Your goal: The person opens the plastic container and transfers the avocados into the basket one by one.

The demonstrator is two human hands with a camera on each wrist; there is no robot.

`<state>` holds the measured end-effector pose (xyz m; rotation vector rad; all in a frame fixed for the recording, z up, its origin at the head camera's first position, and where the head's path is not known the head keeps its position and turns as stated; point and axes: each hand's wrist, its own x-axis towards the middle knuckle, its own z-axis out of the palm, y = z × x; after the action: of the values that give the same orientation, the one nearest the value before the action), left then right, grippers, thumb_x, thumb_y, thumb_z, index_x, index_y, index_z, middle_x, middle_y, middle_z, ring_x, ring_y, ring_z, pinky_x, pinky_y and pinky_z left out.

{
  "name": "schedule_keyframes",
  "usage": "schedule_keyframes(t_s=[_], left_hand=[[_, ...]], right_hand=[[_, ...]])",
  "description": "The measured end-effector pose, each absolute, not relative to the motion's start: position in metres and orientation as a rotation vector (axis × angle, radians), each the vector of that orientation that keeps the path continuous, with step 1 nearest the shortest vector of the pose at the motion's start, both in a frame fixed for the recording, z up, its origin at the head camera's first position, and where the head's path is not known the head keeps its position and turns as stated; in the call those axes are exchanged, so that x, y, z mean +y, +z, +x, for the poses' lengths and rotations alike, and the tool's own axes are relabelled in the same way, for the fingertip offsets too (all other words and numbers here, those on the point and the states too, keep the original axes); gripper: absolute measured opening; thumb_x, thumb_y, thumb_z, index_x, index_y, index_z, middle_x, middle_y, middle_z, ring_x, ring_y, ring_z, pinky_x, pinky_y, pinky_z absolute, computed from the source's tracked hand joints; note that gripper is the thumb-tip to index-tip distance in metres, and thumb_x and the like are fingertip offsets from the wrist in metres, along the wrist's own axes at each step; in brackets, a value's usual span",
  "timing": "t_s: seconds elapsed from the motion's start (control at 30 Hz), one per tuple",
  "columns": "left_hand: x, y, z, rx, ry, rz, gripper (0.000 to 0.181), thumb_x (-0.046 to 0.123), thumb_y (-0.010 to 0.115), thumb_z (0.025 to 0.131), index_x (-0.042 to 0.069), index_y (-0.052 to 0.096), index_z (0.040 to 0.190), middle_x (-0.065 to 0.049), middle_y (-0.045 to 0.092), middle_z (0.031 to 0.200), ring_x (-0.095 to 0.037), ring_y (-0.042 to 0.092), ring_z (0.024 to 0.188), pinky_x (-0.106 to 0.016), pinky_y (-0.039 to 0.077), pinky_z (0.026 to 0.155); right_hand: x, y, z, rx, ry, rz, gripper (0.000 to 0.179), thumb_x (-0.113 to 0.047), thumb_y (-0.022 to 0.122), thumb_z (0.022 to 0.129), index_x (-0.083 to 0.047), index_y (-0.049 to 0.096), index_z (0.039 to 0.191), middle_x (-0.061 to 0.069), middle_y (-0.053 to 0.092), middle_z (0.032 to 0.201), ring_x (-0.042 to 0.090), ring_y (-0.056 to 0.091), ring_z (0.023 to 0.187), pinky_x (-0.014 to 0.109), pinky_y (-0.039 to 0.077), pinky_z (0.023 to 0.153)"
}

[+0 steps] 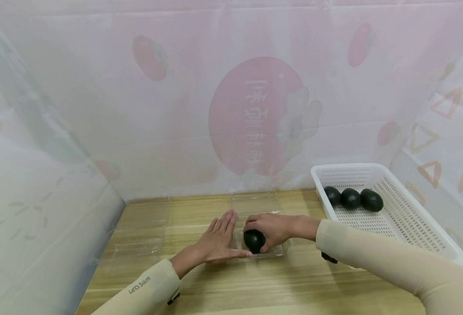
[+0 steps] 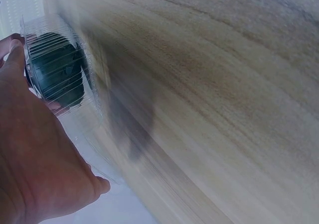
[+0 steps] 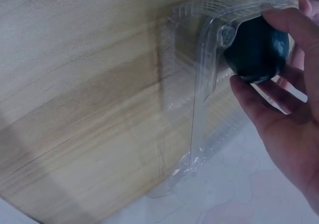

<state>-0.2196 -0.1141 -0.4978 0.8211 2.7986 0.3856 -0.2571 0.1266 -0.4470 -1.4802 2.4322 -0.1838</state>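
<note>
A dark green avocado (image 1: pixel 254 241) sits at the left part of a clear plastic clamshell box (image 1: pixel 279 249), inside its tray. My right hand (image 1: pixel 271 227) grips this avocado, thumb on the near side and fingers around the far side, as the right wrist view also shows. Along the box's left side lies my left hand (image 1: pixel 217 240), fingers straight and pointing away from me. Its thumb reaches across the front rim of the box, close to the avocado. In the left wrist view, the avocado (image 2: pixel 57 69) shows through the ribbed clear wall.
A white perforated basket (image 1: pixel 424 218) stands at the right, with three avocados (image 1: pixel 351 199) near its far left. Another open clear box (image 1: pixel 137 250) lies at the left of the wooden table (image 1: pixel 231 288). Printed cloth (image 1: pixel 176 131) walls the back and sides.
</note>
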Motion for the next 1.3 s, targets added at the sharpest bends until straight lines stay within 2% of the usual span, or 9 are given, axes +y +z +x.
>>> schedule_keyframes(t_s=[0.23, 0.47, 0.7, 1.03, 1.3], left_hand=[[-0.116, -0.513, -0.225, 2.827, 0.39, 0.821, 0.129, 0.09, 0.051, 0.088, 0.005, 0.001, 0.171, -0.017, 0.002, 0.178, -0.032, 0.006, 0.164, -0.059, 0.013, 0.13], [-0.116, -0.512, -0.225, 2.82, 0.397, 0.81, 0.13, 0.091, 0.05, 0.087, 0.005, 0.001, 0.171, -0.016, 0.001, 0.178, -0.031, 0.005, 0.165, -0.058, 0.012, 0.13], [-0.115, -0.512, -0.224, 2.813, 0.407, 0.808, 0.129, 0.091, 0.051, 0.087, 0.008, -0.003, 0.171, -0.016, 0.0, 0.178, -0.03, 0.004, 0.165, -0.058, 0.011, 0.13], [-0.116, -0.512, -0.224, 2.802, 0.424, 0.842, 0.129, 0.091, 0.049, 0.088, 0.006, -0.003, 0.17, -0.018, 0.001, 0.178, -0.033, 0.005, 0.164, -0.06, 0.012, 0.129], [-0.116, -0.517, -0.227, 2.828, 0.434, 0.844, 0.129, 0.089, 0.052, 0.088, 0.004, 0.003, 0.17, -0.017, 0.002, 0.178, -0.032, 0.006, 0.164, -0.06, 0.013, 0.129]], right_hand=[[0.136, -0.445, -0.259, 2.429, -0.151, -1.402, 0.066, -0.025, 0.092, 0.084, -0.007, 0.064, 0.141, 0.006, 0.061, 0.139, 0.017, 0.064, 0.118, 0.03, 0.055, 0.099], [0.139, -0.448, -0.262, 2.425, -0.112, -1.357, 0.07, -0.024, 0.093, 0.082, -0.007, 0.062, 0.143, 0.007, 0.062, 0.139, 0.018, 0.064, 0.121, 0.032, 0.055, 0.1], [0.138, -0.45, -0.265, 2.396, -0.116, -1.333, 0.072, -0.024, 0.096, 0.079, -0.012, 0.06, 0.14, 0.003, 0.064, 0.133, 0.015, 0.064, 0.116, 0.032, 0.055, 0.098], [0.135, -0.451, -0.266, 2.386, -0.076, -1.223, 0.082, -0.025, 0.097, 0.078, -0.013, 0.057, 0.149, 0.004, 0.058, 0.147, 0.021, 0.058, 0.131, 0.037, 0.051, 0.108], [0.133, -0.457, -0.267, 2.385, -0.019, -1.296, 0.087, -0.023, 0.098, 0.076, -0.008, 0.055, 0.15, 0.005, 0.056, 0.145, 0.02, 0.057, 0.131, 0.034, 0.05, 0.109]])
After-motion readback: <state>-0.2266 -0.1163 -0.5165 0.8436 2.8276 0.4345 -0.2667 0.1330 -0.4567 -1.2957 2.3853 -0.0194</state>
